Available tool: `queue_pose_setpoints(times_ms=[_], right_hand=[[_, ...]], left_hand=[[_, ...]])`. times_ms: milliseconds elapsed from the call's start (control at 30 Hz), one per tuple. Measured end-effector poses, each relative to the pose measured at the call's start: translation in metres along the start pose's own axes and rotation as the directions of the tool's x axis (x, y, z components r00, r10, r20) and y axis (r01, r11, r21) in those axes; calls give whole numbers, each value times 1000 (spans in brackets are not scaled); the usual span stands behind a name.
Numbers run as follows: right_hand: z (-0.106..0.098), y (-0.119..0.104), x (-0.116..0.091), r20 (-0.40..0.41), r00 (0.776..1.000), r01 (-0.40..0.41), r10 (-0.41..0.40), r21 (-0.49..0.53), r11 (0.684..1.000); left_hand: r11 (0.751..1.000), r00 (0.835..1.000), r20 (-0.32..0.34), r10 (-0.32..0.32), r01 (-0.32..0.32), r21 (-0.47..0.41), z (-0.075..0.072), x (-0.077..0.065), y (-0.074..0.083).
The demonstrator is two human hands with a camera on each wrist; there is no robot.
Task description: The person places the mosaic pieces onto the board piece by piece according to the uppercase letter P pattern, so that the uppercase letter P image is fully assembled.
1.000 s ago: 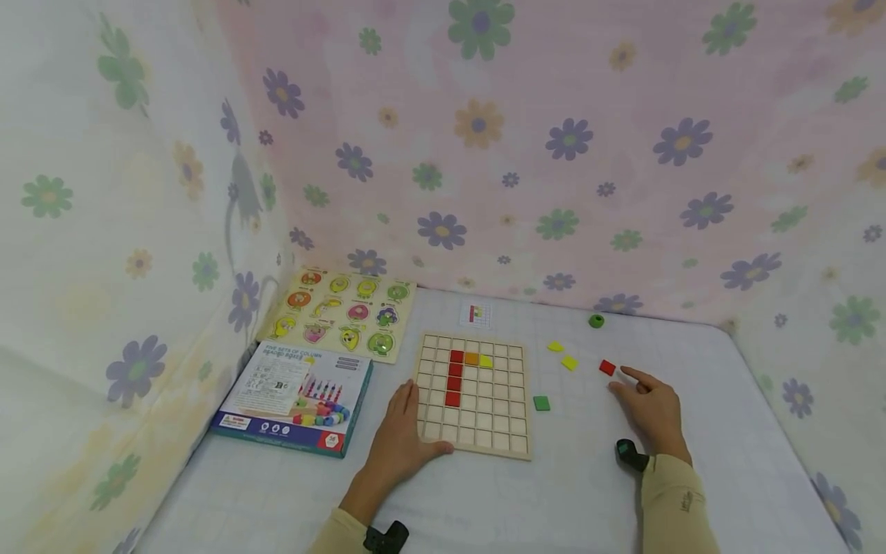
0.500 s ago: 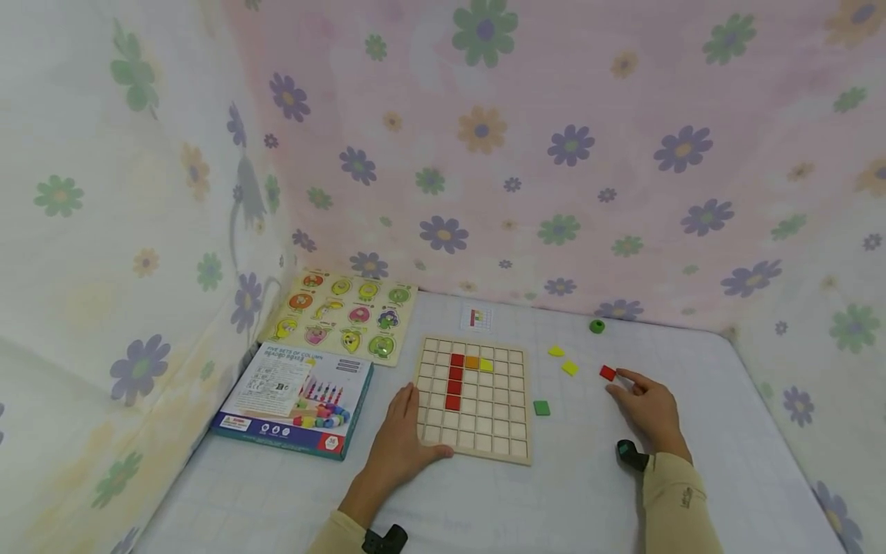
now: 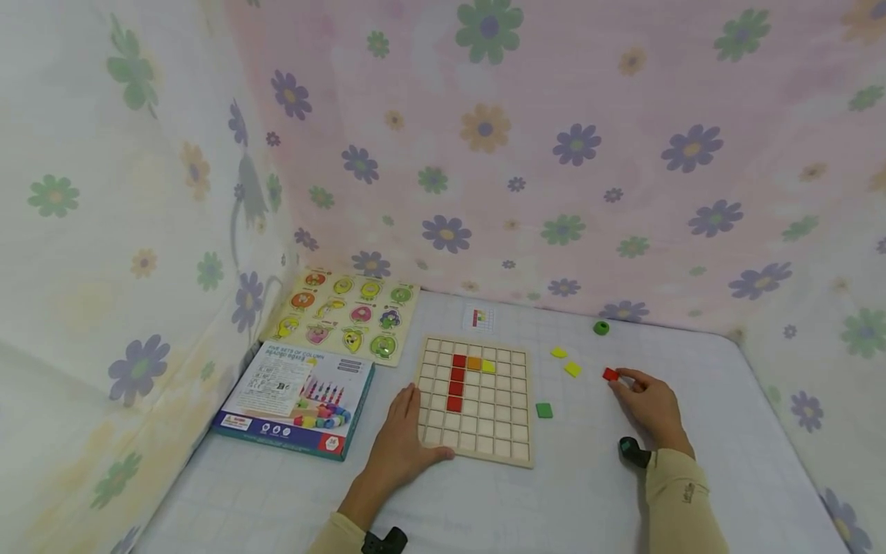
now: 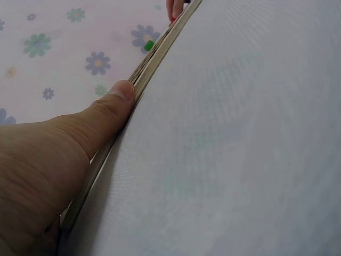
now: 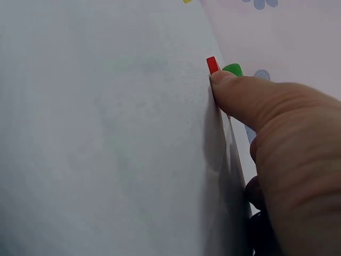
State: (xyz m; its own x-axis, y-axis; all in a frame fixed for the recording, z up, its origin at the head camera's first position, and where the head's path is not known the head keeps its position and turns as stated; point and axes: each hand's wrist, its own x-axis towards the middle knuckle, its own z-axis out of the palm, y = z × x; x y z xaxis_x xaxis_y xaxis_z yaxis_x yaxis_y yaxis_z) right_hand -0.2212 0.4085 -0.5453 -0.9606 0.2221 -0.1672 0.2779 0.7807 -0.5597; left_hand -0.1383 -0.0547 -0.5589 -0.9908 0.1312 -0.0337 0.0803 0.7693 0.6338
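My left hand (image 3: 399, 438) rests against the near left corner of a wooden grid board (image 3: 494, 425), fingers straight along its side and thumb on the near edge. In the left wrist view the thumb (image 4: 109, 114) touches the rim. A column of red tiles (image 3: 455, 382), an orange tile (image 3: 474, 363) and a yellow tile (image 3: 488, 367) lie in the grid. Right of the board, my right hand (image 3: 651, 406) pinches a loose red square tile (image 3: 610, 374) between thumb and fingers. The right wrist view shows that red tile (image 5: 212, 65) at the thumb tip.
Between board and right hand lie two yellow tiles (image 3: 572, 370) and a green tile (image 3: 544, 411). A green bead (image 3: 601, 328) sits farther back. A pattern card (image 3: 479, 318) lies behind the board; a fruit puzzle (image 3: 332, 327) and a boxed bead set (image 3: 294, 400) are left.
My right hand has moved slightly left to the red tile, and its fingers have closed on it. The left hand stays at the board's corner.
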Motion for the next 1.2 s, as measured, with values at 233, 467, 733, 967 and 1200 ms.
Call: queue_pose_setpoints(times_ms=[233,467,733,967,1200], right_hand=[[6,-3,0,-59,997,51,-54,-45,998],[6,-4,-3,-102,992,72,-79,-75,995],[6,-3,-3,-89,994,59,-66,-83,995],[12,-21,-8,-55,997,51,-52,-23,998],[23,-59,-17,-79,983,167,-168,-26,986]], left_hand=[[1000,1000,-4,-2,2,-1,0,-3,-1],[1000,1000,0,8,-8,1,1,-1,-2],[1000,1000,-1,13,-13,1,3,0,-2],[1000,1000,-4,9,-9,10,2,-1,-1],[1000,1000,-12,27,-27,6,1,1,-1]])
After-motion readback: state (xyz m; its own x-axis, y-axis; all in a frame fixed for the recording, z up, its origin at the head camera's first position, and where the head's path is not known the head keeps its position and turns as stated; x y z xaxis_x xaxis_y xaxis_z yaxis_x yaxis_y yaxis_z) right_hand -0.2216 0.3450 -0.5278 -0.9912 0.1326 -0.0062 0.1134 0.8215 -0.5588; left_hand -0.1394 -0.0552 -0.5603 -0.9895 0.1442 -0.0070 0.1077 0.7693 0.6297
